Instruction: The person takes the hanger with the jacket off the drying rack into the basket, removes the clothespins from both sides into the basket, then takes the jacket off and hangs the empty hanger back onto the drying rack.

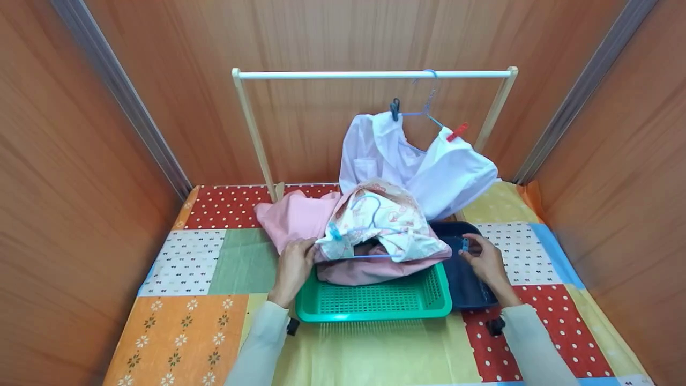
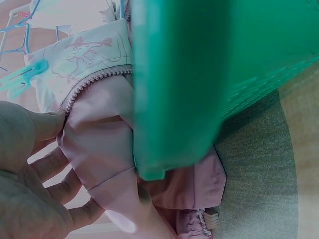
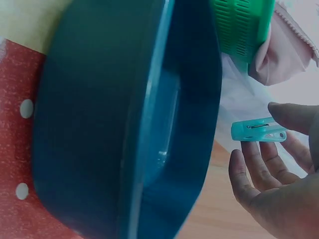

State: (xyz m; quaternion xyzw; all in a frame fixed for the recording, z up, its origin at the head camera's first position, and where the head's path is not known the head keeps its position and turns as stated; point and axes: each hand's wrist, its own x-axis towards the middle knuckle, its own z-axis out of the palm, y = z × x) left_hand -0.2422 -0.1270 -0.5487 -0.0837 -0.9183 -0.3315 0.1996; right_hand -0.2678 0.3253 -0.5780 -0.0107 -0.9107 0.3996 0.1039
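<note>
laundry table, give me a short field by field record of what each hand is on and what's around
left hand: grips pink garment at the basket's left end
right hand: pinches a blue clothespin over the dark tub
green basket: holds the pink garment and a printed garment on a blue hanger
rail: white shirt hung, two pegs
surface: patchwork cloth

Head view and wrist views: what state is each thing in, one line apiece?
White shirt: hung on rail, pegged to hanger.
Patterned garment: crumpled on the pink jacket, hanger threaded in.
Pink jacket: spilling over basket.
Green basket: partly filled.
Left hand: grips pink jacket.
Right hand: pinches blue clothespin.
</note>
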